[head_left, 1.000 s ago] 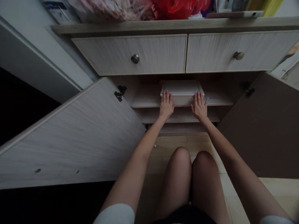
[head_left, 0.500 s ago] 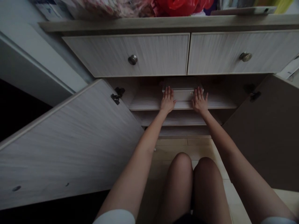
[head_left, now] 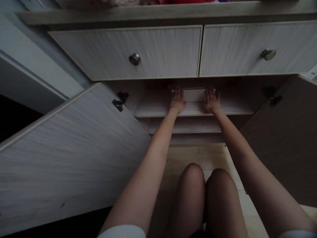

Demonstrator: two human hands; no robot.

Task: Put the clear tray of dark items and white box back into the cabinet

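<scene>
A pale box [head_left: 194, 95] stands on the upper shelf [head_left: 156, 107] inside the cabinet, its back part lost in shadow under the drawers. My left hand [head_left: 177, 100] lies against the left end of its front face, fingers stretched out and pointing inward. Against the right end rests my right hand [head_left: 211, 100], also flat, with its fingers spread. Neither hand is wrapped round anything.
Two cabinet doors stand swung outward, the left door [head_left: 81, 155] and the right door [head_left: 284, 142], with my arms between them. Above are two closed drawers with a left knob [head_left: 134, 59] and a right knob [head_left: 268, 54]. My knees [head_left: 193, 178] are below the lower shelves.
The box sits deeper on the shelf, and both hands have moved farther in with it. My view has tilted down and come closer to the cabinet.
</scene>
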